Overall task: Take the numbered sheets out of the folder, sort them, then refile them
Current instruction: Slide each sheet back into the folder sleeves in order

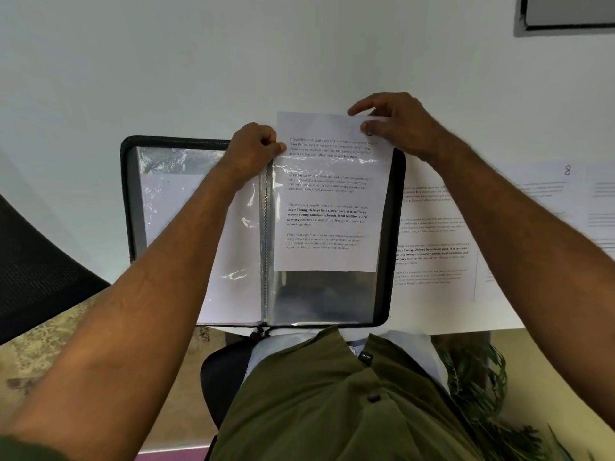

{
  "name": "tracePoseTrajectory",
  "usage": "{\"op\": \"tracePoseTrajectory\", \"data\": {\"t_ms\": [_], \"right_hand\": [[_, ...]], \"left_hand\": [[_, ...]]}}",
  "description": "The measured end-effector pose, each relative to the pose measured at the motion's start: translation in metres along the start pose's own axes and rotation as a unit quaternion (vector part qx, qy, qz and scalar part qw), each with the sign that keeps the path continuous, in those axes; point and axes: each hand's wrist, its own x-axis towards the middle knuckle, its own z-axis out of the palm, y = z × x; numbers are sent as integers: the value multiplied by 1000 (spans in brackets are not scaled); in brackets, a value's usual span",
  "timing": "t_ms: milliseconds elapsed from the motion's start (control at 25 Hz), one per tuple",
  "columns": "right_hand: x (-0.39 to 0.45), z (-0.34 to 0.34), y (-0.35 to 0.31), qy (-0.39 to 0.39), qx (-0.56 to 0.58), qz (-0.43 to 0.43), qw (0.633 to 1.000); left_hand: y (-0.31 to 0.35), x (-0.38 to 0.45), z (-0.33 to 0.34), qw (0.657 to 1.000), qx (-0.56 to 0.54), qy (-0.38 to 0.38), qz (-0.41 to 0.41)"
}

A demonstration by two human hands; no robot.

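A black zip folder lies open on the white table, its clear plastic sleeves showing. A printed sheet sits partway in the right-hand sleeve, its top sticking out past the sleeve's mouth. My right hand pinches the sheet's top right corner. My left hand is closed on the top of the sleeve near the spine, beside the sheet's left edge. The left-hand sleeve holds another white sheet.
Loose printed sheets lie on the table right of the folder, one marked 8. A black mesh chair stands at the left. A dark frame hangs at the top right. My green shirt fills the bottom.
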Motion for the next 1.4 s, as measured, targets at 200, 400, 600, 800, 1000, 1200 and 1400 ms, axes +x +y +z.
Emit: {"op": "tracePoseTrajectory", "data": {"t_ms": [200, 400, 600, 800, 1000, 1200, 1400], "right_hand": [[-1, 4, 2, -52, -54, -7, 997], [-4, 12, 2, -108, -106, -24, 988], [-10, 19, 3, -138, -149, -29, 979], [-17, 29, -1, -159, -169, -23, 973], [-23, 37, -3, -167, -209, -46, 962], [-23, 43, -4, -145, -282, -63, 946], [-27, 49, -3, -121, -344, -46, 930]], "left_hand": [[-5, -1, 0, 996, -89, 24, -3], [-10, -5, 1, 996, -79, 18, 41], [-9, -5, 3, 994, 3, -10, 107], [-15, -3, 7, 992, 89, -28, 80], [-13, -5, 6, 991, 97, -32, 84], [-14, -6, 9, 989, 114, -11, 90], [-15, -15, 18, 981, 160, 24, 105]]}}
